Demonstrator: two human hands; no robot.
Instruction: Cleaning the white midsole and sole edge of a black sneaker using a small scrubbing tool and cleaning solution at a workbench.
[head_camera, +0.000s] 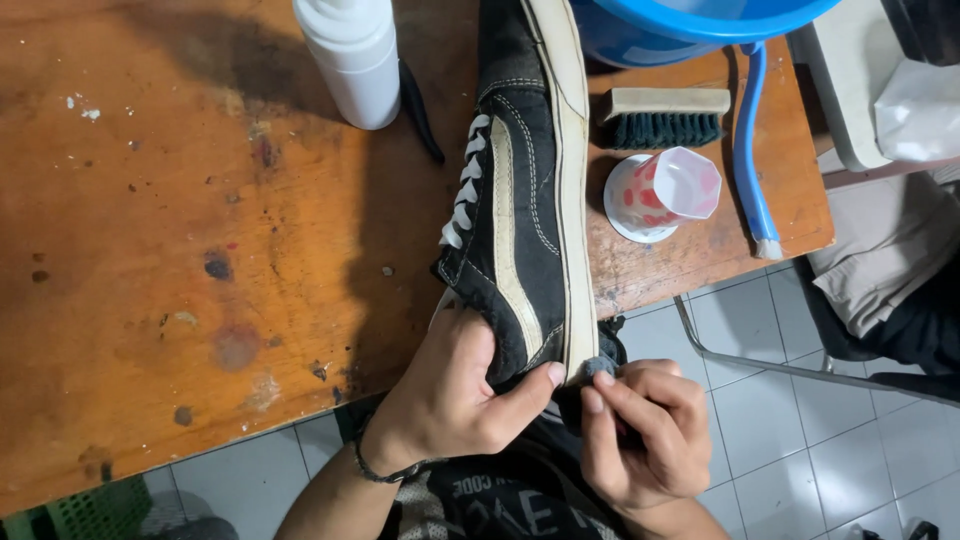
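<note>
From the head camera, looking down, I take the black sneaker (520, 190) as my landmark. It lies on its side across the near edge of the wooden table (200, 250), its long axis running away from me: the heel end hangs off the edge toward my lap, and the toe end points up toward the blue basin (690, 25) at the far side. The cream sole edge faces right, the white laces face left.

My left hand (450, 395) sits at the heel end of the sneaker, clamped on it: the palm wraps the black upper from the left and the thumb presses across toward the sole edge. My right hand (640, 430) is just right of that same heel, fingers pinched together on a small grey wad (600, 366) (cloth or sponge, I cannot tell which) that touches the sole edge at its lowest corner. So both hands meet at the heel; the left one holds the sneaker, the right one bears on the sole strip, and the rest of that strip stretches straight away from my right hand along the sneaker's length.

Right of the sneaker lie a wooden brush with dark bristles (665, 120), a small patterned cup (665, 190) tipped on its side, and a blue-handled brush (750, 150). Left of the sneaker's toe end stands a white bottle (352, 60). Below the table edge, right of the heel, is grey tiled floor (760, 400).
</note>
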